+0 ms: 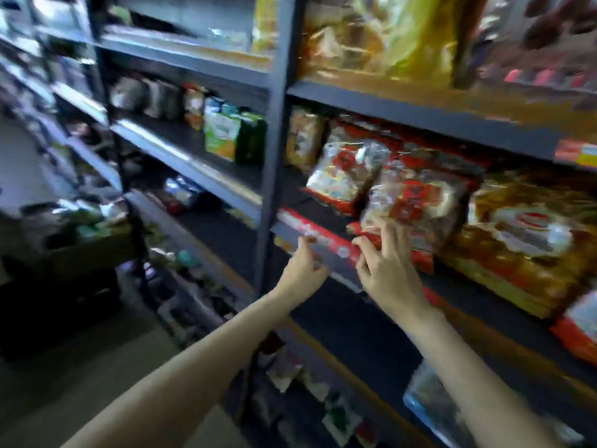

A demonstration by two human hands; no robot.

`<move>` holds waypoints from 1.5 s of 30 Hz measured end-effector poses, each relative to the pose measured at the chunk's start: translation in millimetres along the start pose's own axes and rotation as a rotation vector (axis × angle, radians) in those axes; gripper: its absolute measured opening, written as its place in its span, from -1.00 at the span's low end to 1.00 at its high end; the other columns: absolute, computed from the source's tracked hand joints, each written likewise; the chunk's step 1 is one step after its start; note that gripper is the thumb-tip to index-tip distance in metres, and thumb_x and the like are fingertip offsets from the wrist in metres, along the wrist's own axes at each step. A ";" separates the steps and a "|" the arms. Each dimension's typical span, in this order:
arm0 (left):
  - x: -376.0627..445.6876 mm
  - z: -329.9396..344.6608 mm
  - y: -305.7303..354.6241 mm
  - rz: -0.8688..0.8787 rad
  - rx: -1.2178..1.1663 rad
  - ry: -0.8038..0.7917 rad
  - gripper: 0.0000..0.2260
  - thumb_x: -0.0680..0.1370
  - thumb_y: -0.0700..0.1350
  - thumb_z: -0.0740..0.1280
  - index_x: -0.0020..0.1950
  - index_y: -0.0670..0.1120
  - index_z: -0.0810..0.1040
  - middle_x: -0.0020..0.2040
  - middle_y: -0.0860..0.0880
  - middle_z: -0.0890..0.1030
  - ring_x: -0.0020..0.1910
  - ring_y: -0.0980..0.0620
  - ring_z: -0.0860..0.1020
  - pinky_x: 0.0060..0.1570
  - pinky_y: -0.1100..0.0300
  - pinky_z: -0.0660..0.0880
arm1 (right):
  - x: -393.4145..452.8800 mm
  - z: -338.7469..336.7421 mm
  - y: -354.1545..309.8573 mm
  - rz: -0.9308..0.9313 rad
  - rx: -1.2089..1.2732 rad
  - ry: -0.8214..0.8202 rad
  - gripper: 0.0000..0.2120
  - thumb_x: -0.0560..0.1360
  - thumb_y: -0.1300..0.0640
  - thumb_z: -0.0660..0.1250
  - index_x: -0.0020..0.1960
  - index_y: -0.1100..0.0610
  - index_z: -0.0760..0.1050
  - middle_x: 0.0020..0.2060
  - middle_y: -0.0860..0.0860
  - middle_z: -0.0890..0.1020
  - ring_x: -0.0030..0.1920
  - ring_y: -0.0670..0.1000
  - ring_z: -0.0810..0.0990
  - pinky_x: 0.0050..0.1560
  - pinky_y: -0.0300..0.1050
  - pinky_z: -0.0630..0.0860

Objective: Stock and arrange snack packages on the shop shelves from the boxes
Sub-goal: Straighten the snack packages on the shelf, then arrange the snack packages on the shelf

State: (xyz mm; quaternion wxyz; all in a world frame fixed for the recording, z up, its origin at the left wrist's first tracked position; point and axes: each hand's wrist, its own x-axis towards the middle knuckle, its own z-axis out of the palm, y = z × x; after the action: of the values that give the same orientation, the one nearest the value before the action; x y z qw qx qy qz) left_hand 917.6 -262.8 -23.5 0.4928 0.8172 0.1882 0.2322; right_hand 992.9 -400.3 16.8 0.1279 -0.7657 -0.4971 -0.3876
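While my view is smeared by blur, I can make out both hands raised to the middle shelf (323, 250). My right hand (384, 270) reaches up with fingers spread, its fingertips touching the lower edge of a clear red-printed pack (416, 202); I cannot tell whether the thumb pinches it or the fingers only press. My left hand (303, 270) sits just beside it, at the shelf's front lip, fingers loosely curled, with the thumb and forefinger close together near the red strip (319, 236) along the edge; I see nothing plainly held in it.

That pack leans tilted on the shelf, touching a second, similar pack (349, 169) to its left, which is also tilted. Behind them lies a row of red packs (429, 150). To the right, large gold and red bags (529, 234) fill the shelf. Further left, past the grey upright (274, 140), green cartons (235, 137) stand on the neighbouring shelf. Above, yellow bags (381, 37) crowd the top shelf. Far left, a box (84, 244) holds mixed goods, too blurred to name.
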 end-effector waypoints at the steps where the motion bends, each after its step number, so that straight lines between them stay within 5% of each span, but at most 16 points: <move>1: -2.2 -29.6 -27.9 -0.097 0.040 -0.034 -0.63 0.52 -0.24 0.25 0.29 -0.18 0.24 0.09 -0.20 0.56 -0.01 -0.12 0.53 -0.12 0.14 0.39 | 16.1 20.8 -28.5 -0.037 0.039 -0.029 -0.77 0.30 0.38 0.37 -0.04 0.27 0.56 0.19 0.22 0.41 0.20 0.23 0.35 0.13 0.24 0.46; 5: -21.5 -164.0 -140.9 -0.343 0.125 0.061 -0.69 0.52 -0.20 0.26 0.24 -0.19 0.32 0.09 -0.16 0.56 0.05 -0.11 0.52 -0.11 0.17 0.39 | 87.6 106.4 -149.4 -0.209 0.168 -0.309 -0.78 0.29 0.32 0.45 -0.07 0.23 0.57 0.17 0.23 0.48 0.19 0.16 0.28 0.07 0.17 0.51; 10: -53.6 -335.9 -260.0 -0.633 0.178 0.296 -0.69 0.52 -0.17 0.30 0.23 -0.20 0.37 0.13 -0.19 0.55 0.14 -0.15 0.52 -0.03 0.14 0.41 | 160.3 211.8 -307.8 -0.391 0.255 -0.830 -0.72 0.57 0.08 0.19 0.26 0.10 0.42 0.45 0.05 0.15 0.43 0.16 0.07 0.33 0.04 0.25; 15: -67.8 -465.2 -330.2 -0.788 0.175 0.431 -0.68 0.55 -0.16 0.26 0.28 -0.17 0.33 0.10 -0.15 0.57 0.07 -0.10 0.57 0.01 0.10 0.47 | 214.5 282.0 -431.1 -0.455 0.333 -0.957 -0.73 0.56 0.08 0.21 0.24 0.07 0.43 0.43 0.10 0.18 0.44 0.19 0.07 0.34 0.07 0.20; 24: -34.0 -589.5 -443.0 -0.884 0.090 0.572 -0.70 0.57 -0.17 0.27 0.28 -0.11 0.33 -0.12 0.03 0.50 -0.02 -0.04 0.59 -0.04 0.08 0.53 | 310.2 431.7 -582.3 -0.565 0.394 -1.113 -0.67 0.55 0.09 0.21 0.30 0.08 0.35 0.28 0.13 0.28 0.32 0.20 0.20 0.28 0.13 0.30; 31: 73.4 -695.5 -542.6 -0.912 0.221 0.457 -0.61 0.57 -0.16 0.25 0.37 -0.17 0.27 0.22 -0.14 0.48 0.13 -0.06 0.49 0.00 0.17 0.42 | 395.4 584.8 -637.2 -0.450 0.394 -1.243 -0.48 0.56 0.11 0.20 0.46 0.09 0.12 0.36 0.16 0.27 0.37 0.24 0.20 0.28 0.14 0.28; 40: 140.6 -828.4 -631.6 -0.991 0.233 0.555 -0.69 0.56 -0.21 0.24 0.28 -0.14 0.30 -0.05 -0.10 0.55 -0.06 -0.11 0.55 -0.16 0.06 0.49 | 498.0 697.2 -759.2 -0.424 0.502 -1.326 -0.43 0.57 0.07 0.23 0.49 0.13 0.07 0.38 0.19 0.27 0.39 0.24 0.20 0.34 0.12 0.26; 45: 183.6 -915.0 -703.2 -1.002 0.300 0.674 -0.81 0.53 -0.24 0.24 0.13 -0.20 0.36 -0.13 -0.09 0.51 -0.05 -0.15 0.52 -0.18 0.11 0.37 | 541.7 748.6 -861.4 -0.191 0.745 -1.365 -0.36 0.53 -0.05 0.30 0.47 0.19 0.14 0.40 0.19 0.29 0.40 0.18 0.26 0.35 0.04 0.28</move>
State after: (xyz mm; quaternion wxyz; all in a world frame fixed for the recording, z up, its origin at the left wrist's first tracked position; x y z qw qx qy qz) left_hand 496.1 804.6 -243.9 0.3351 0.5717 0.7247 0.1888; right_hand 712.2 800.9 -255.3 0.0086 -0.6951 -0.6269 0.3519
